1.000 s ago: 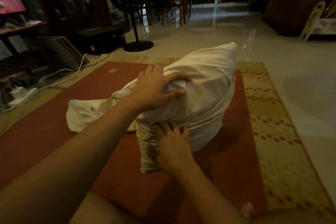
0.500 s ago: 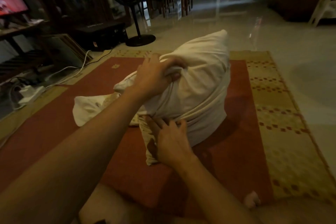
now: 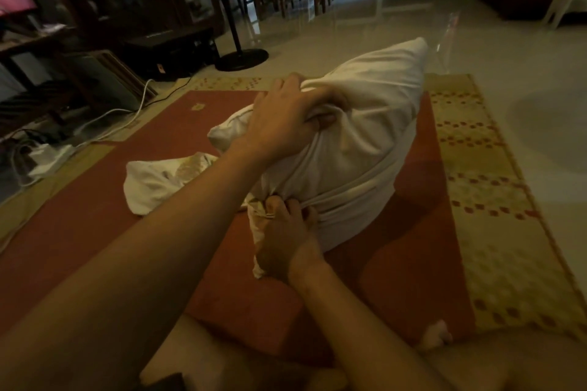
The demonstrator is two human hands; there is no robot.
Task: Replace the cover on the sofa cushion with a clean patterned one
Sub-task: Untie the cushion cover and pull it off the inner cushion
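A plump white cushion point(image 3: 374, 111) stands tilted on the red rug, partly wrapped in a pale cover point(image 3: 346, 209) bunched round its lower end. My left hand point(image 3: 286, 117) grips a fold of fabric on the cushion's upper left side, fingers curled into it. My right hand point(image 3: 286, 241) pinches the cover's gathered edge at the cushion's near bottom. A crumpled pale cloth with a faint pattern point(image 3: 158, 181) lies on the rug to the left, partly hidden by my left forearm.
The red rug point(image 3: 95, 225) has a beige patterned border point(image 3: 482, 200) on the right. A fan stand point(image 3: 241, 57), cables and a power strip point(image 3: 50, 155) sit at the left. Glossy tiled floor point(image 3: 524, 89) stretches right and back. My legs are at the bottom edge.
My left hand went from lying flat on the cushion to clenching its fabric higher up. My right hand stays at the cover's bunched edge. The cushion has tipped a bit more upright.
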